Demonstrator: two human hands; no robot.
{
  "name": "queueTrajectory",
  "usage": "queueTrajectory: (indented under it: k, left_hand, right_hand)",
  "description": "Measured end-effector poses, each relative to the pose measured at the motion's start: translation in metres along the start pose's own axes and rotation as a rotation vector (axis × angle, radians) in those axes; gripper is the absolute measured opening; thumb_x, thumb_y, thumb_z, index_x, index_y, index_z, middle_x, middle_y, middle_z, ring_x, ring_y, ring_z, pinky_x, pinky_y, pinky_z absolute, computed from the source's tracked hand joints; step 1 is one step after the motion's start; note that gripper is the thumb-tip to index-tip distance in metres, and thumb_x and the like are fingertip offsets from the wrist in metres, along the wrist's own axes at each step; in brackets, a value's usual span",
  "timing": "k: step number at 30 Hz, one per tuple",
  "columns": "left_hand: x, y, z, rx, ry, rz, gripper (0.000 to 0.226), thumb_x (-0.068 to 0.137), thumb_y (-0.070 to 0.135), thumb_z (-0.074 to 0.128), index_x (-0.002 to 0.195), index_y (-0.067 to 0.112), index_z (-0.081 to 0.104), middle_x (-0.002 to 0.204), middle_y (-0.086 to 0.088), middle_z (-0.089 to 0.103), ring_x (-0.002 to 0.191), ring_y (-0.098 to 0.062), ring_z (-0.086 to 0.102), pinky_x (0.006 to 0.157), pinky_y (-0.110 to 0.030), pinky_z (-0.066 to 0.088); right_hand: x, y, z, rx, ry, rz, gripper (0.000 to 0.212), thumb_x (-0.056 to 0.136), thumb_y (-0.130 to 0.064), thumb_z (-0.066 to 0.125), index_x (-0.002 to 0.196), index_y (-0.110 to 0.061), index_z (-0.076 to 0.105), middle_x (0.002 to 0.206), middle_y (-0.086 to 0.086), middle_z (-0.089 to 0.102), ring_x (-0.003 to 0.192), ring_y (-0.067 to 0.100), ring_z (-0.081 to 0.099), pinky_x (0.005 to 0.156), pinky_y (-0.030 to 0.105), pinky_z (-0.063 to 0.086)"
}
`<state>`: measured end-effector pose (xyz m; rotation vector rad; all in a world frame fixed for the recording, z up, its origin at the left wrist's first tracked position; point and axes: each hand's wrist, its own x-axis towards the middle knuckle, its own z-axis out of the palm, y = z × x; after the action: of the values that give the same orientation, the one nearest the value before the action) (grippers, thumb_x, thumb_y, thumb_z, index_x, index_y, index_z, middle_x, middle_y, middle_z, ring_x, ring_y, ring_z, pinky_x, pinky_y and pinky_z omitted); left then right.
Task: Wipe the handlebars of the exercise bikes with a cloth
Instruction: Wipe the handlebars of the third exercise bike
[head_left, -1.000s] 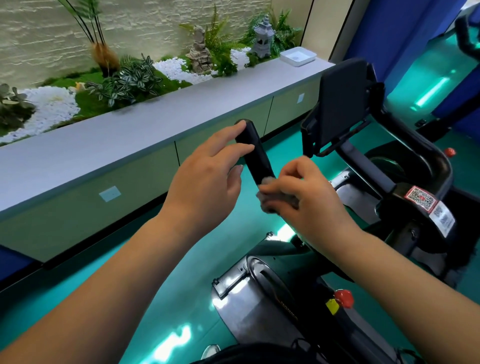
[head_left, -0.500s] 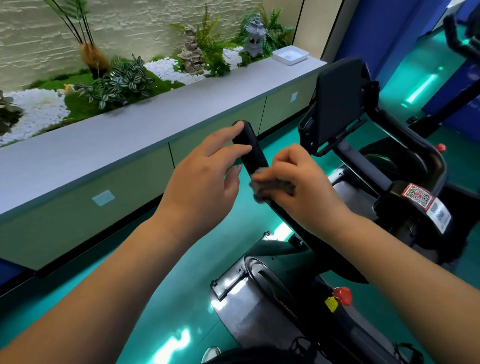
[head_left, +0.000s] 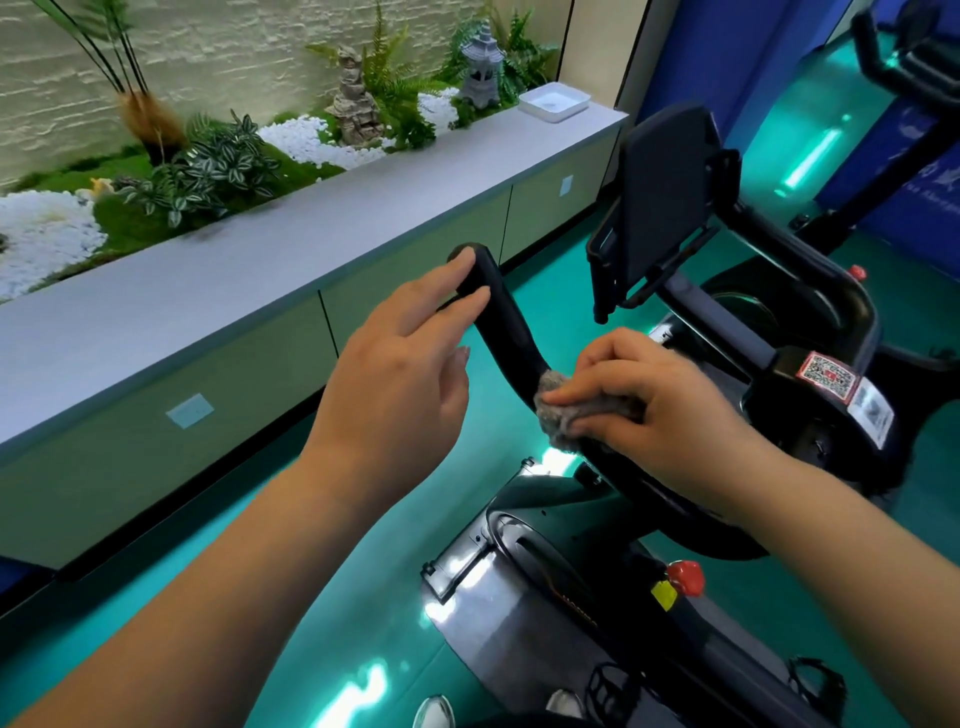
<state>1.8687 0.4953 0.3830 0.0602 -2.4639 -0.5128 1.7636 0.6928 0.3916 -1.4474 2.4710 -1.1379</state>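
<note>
While the left hand (head_left: 400, 374) rests open-fingered on the handlebar (head_left: 501, 317), the right hand (head_left: 660, 410) presses a cloth (head_left: 566, 415) lower down.

No legible text. Red-and-white QR-code sticker (head_left: 828, 375) on black bike frame, right of right hand (head_left: 657, 410); code pattern only. White label (head_left: 870, 411) just below it: print too small. Blue panel (head_left: 930, 182), far upper right: pale lettering, blurred.
</note>
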Motion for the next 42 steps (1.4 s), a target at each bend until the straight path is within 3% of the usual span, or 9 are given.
queueTrajectory:
  k: [5, 9, 14, 18, 21, 24, 29, 36, 42]
  left_hand:
    - [-0.005, 0.004, 0.004, 0.059, -0.018, 0.0, 0.048, 0.086, 0.009, 0.052, 0.134, 0.007, 0.053, 0.15, -0.006, 0.037, 0.133, -0.024, 0.039, 0.11, -0.037, 0.034]
    - [-0.01, 0.015, 0.009, 0.113, -0.055, -0.058, 0.051, 0.084, 0.004, 0.062, 0.134, 0.011, 0.053, 0.153, -0.007, 0.032, 0.136, -0.027, 0.033, 0.111, -0.039, 0.029]
    - [-0.017, 0.041, 0.023, 0.187, -0.055, -0.139, 0.043, 0.082, 0.01, 0.069, 0.124, 0.016, 0.063, 0.151, -0.009, 0.034, 0.133, -0.032, 0.035, 0.107, -0.045, 0.032]
    - [-0.029, 0.07, 0.039, 0.218, -0.054, -0.25, 0.04, 0.083, 0.01, 0.069, 0.122, 0.017, 0.064, 0.15, -0.009, 0.035, 0.132, -0.033, 0.036, 0.107, -0.048, 0.035]
    - [-0.035, 0.088, 0.047, 0.256, -0.035, -0.323, 0.042, 0.083, 0.006, 0.068, 0.124, 0.015, 0.063, 0.148, -0.01, 0.038, 0.131, -0.033, 0.037, 0.105, -0.048, 0.036]
    - [-0.045, 0.105, 0.054, 0.281, -0.014, -0.366, 0.043, 0.083, 0.001, 0.065, 0.123, 0.016, 0.064, 0.146, -0.01, 0.041, 0.129, -0.034, 0.04, 0.103, -0.051, 0.039]
    - [-0.063, 0.134, 0.063, 0.276, 0.07, -0.387, 0.045, 0.08, -0.01, 0.059, 0.116, 0.017, 0.069, 0.142, -0.009, 0.047, 0.125, -0.035, 0.044, 0.101, -0.048, 0.04]
    - [-0.073, 0.156, 0.065, 0.256, 0.013, -0.418, 0.034, 0.082, 0.019, 0.057, 0.114, 0.021, 0.069, 0.134, -0.003, 0.055, 0.12, -0.031, 0.049, 0.096, -0.049, 0.044]
    - [-0.067, 0.156, 0.063, 0.247, -0.029, -0.379, 0.031, 0.084, 0.03, 0.061, 0.113, 0.021, 0.069, 0.133, -0.001, 0.056, 0.118, -0.03, 0.05, 0.098, -0.047, 0.043]
  right_hand:
    - [0.022, 0.003, 0.012, 0.031, 0.043, -0.052, 0.026, 0.073, -0.001, 0.075, 0.096, -0.014, 0.073, 0.091, 0.001, 0.049, 0.086, -0.008, 0.051, 0.079, 0.005, 0.04]
    - [0.013, 0.008, -0.005, 0.082, -0.119, -0.043, 0.024, 0.073, 0.003, 0.074, 0.093, -0.012, 0.074, 0.09, -0.005, 0.049, 0.088, -0.017, 0.052, 0.078, 0.0, 0.037]
    - [-0.029, 0.029, -0.038, 0.085, -0.355, -0.065, 0.032, 0.07, -0.014, 0.078, 0.094, -0.034, 0.073, 0.092, -0.013, 0.049, 0.092, 0.004, 0.056, 0.081, 0.007, 0.038]
    - [-0.022, 0.033, -0.03, 0.071, -0.31, -0.171, 0.023, 0.072, -0.022, 0.072, 0.094, -0.026, 0.075, 0.09, -0.01, 0.047, 0.084, -0.001, 0.052, 0.077, 0.005, 0.038]
    - [-0.01, 0.034, -0.021, 0.079, -0.255, -0.225, 0.023, 0.075, -0.014, 0.076, 0.097, -0.019, 0.075, 0.09, -0.006, 0.046, 0.082, -0.004, 0.049, 0.077, 0.004, 0.036]
    - [-0.021, 0.04, -0.033, 0.053, -0.372, -0.274, 0.025, 0.077, -0.01, 0.075, 0.1, -0.02, 0.074, 0.09, -0.01, 0.043, 0.083, -0.003, 0.05, 0.079, 0.004, 0.036]
    - [-0.057, 0.059, -0.068, 0.103, -0.575, -0.338, 0.027, 0.073, -0.01, 0.078, 0.095, -0.026, 0.076, 0.09, -0.007, 0.047, 0.089, 0.003, 0.056, 0.088, 0.027, 0.048]
    - [-0.056, 0.049, -0.039, 0.066, -0.26, -0.341, 0.024, 0.074, -0.013, 0.078, 0.097, -0.018, 0.075, 0.089, -0.001, 0.049, 0.078, 0.007, 0.049, 0.073, 0.005, 0.036]
    - [-0.075, 0.055, -0.069, -0.039, -0.339, -0.26, 0.028, 0.074, -0.016, 0.078, 0.101, -0.026, 0.075, 0.085, -0.009, 0.049, 0.079, 0.007, 0.049, 0.073, 0.004, 0.034]
